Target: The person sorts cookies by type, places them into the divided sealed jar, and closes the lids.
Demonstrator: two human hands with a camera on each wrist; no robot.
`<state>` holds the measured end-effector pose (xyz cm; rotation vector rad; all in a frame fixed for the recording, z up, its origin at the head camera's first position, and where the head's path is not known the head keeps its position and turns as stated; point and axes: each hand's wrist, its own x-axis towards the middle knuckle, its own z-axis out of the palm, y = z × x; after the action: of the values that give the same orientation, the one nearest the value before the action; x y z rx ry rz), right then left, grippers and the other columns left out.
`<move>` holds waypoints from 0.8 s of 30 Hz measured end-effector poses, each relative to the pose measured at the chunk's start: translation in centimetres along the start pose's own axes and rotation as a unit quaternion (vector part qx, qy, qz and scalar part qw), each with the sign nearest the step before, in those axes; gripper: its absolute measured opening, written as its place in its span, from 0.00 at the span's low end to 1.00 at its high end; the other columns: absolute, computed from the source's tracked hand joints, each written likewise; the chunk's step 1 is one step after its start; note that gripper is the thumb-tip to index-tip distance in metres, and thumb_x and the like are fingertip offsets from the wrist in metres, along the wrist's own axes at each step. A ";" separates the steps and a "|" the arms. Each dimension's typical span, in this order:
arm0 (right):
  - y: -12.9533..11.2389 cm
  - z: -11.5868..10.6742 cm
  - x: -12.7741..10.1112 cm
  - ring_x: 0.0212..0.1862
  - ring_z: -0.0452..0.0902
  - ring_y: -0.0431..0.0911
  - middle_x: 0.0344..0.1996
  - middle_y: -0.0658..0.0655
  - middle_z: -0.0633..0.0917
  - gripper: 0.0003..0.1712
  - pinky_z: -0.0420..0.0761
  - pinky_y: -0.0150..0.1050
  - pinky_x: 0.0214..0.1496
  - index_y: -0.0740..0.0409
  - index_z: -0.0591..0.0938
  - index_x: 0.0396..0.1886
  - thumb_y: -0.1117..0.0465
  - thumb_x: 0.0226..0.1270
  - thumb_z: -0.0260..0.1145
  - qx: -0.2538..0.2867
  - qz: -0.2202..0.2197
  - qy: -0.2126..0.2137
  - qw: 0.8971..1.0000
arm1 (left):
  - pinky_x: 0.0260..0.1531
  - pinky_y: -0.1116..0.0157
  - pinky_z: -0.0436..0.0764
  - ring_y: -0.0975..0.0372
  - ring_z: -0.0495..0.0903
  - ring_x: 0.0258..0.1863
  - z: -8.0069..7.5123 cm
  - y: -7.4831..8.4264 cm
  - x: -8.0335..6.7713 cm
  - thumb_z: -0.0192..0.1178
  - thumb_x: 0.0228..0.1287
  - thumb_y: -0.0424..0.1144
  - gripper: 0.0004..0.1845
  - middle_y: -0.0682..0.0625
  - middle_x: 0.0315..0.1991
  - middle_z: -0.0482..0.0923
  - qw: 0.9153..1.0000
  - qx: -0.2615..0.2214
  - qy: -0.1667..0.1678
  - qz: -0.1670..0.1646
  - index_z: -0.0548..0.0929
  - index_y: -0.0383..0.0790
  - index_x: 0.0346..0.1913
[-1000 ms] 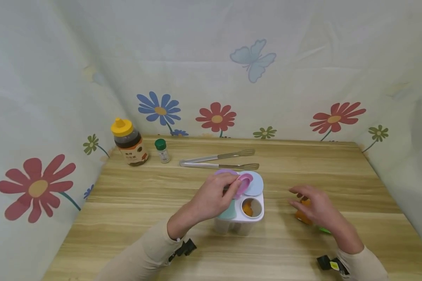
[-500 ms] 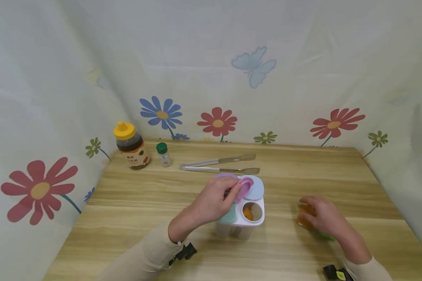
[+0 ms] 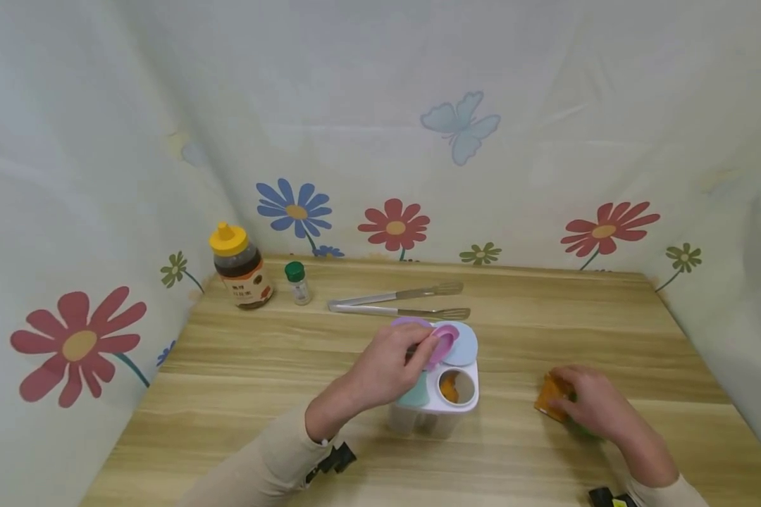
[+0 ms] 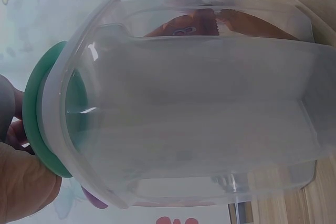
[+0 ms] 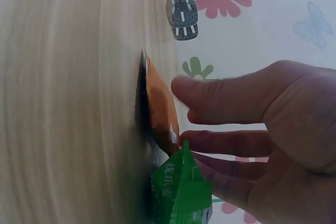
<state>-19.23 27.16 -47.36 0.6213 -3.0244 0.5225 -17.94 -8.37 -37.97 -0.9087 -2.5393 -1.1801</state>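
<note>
Container (image 3: 442,425) prob. has orange pkt (image 3: 448,389) in lidless compt. (image 3: 466,389)

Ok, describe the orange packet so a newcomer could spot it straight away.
On the wooden table, find the white-topped, clear-sided container. Look to its right, where the person's right hand is: the small orange packet lies there, partly covered by that hand. Its colour sets it apart from the green packet beside it.
</note>
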 end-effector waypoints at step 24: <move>0.0 0.3 0.7 0.38 0.82 0.52 0.37 0.61 0.87 0.25 0.82 0.52 0.39 0.63 0.84 0.45 0.70 0.42 0.78 -0.013 0.010 -0.011 1.000 | 0.21 0.75 0.68 0.66 0.67 0.24 0.0 0.2 0.0 0.54 0.73 0.40 0.17 0.56 0.21 0.68 1.000 -0.003 -0.012 -0.014 0.75 0.43 0.22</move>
<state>-19.87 26.85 -47.60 0.6003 -3.0550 0.4800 -17.80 -8.29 -37.83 -0.8976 -2.5770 -1.1926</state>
